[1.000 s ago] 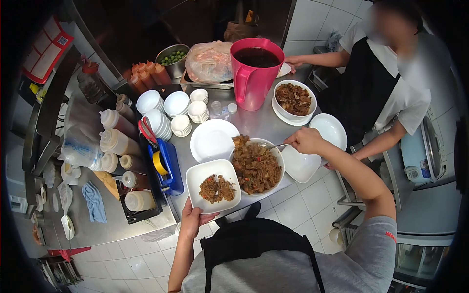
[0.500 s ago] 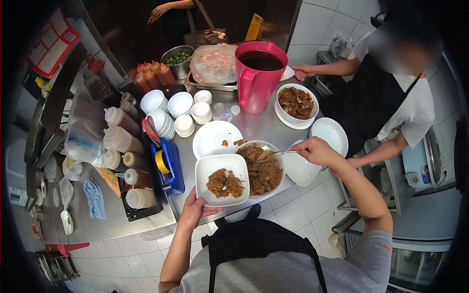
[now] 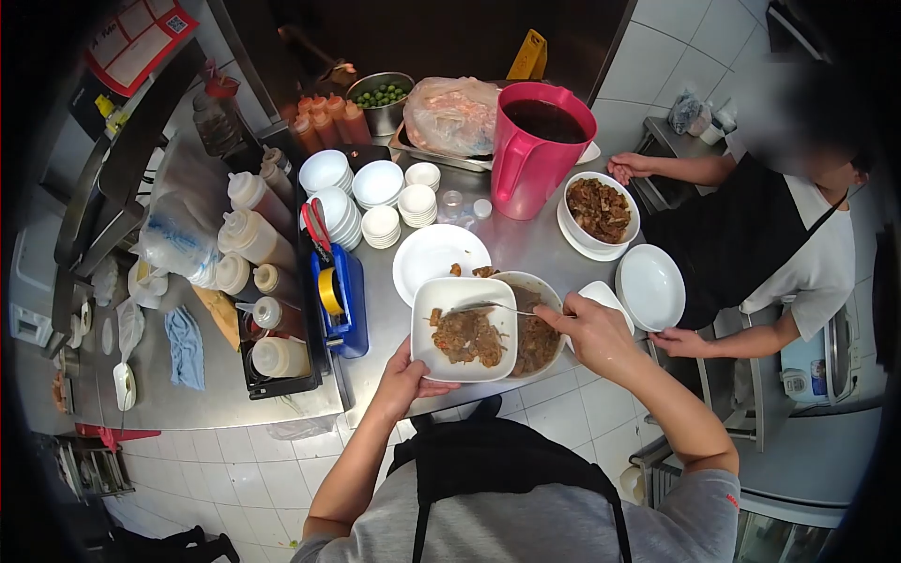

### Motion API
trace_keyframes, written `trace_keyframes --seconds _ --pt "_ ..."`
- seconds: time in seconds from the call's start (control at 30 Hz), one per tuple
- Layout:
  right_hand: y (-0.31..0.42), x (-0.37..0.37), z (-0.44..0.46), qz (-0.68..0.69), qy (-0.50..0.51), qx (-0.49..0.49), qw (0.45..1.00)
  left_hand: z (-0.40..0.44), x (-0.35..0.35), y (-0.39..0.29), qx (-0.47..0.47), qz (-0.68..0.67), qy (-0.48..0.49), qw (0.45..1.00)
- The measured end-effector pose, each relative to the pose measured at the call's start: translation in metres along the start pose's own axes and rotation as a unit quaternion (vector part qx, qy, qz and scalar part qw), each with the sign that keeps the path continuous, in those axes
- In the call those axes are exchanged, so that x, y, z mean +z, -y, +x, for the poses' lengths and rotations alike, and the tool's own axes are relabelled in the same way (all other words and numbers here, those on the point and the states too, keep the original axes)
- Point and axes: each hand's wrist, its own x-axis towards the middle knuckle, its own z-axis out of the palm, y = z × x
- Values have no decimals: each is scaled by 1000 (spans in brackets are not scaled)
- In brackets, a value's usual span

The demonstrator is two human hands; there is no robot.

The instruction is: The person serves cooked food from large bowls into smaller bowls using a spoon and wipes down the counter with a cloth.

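Observation:
My left hand (image 3: 406, 380) grips the lower left edge of a square white bowl (image 3: 421, 324), which holds a portion of brown shredded meat (image 3: 466, 340). My right hand (image 3: 598, 335) is closed on the handle of a metal spoon (image 3: 518, 310). The spoon's tip reaches over the square bowl into the food, partly hidden by it. Under the square bowl's right side stands a round white bowl (image 3: 556, 298) of the same brown meat. Behind them, a white plate (image 3: 436, 246) carries a few food scraps near its lower rim.
A pink pitcher (image 3: 542, 155) of dark liquid and a meat-filled bowl (image 3: 601, 211) stand farther back. Stacked white bowls (image 3: 379, 183), a blue box (image 3: 346, 314) and squeeze bottles (image 3: 253, 239) line the left. On the right, a co-worker's hand (image 3: 679, 342) touches a white bowl (image 3: 650, 286).
The spoon has moved left from the round bowl to over the square bowl, which now holds more meat. The camera view has shifted. The co-worker's lower hand now touches a white bowl's edge.

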Motion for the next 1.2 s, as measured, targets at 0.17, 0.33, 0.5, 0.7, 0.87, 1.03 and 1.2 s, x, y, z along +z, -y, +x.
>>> trace_keyframes --seconds 0.17,0.33,0.5,0.7,0.87,1.03,1.2 --pt "-32 -9 4 69 -29 44 996 -5 -15 -1 18 4 -19 1000" --pt "-61 -14 18 -20 52 74 996 -33 -46 6 52 -11 -94 994" --pt "-40 5 43 -114 112 -5 987 -59 -57 15 83 -39 -152 984" --pt "-55 7 79 -163 224 -55 959 -67 -46 21 95 -67 -160 980" --pt "-56 35 133 -246 157 -171 941 -66 -41 34 79 -81 -173 978" --pt "-66 47 164 -153 234 -240 930 -68 -37 43 79 -74 -173 979" --pt "-104 56 163 -59 304 -191 931 -71 -28 45 82 -82 -177 977"
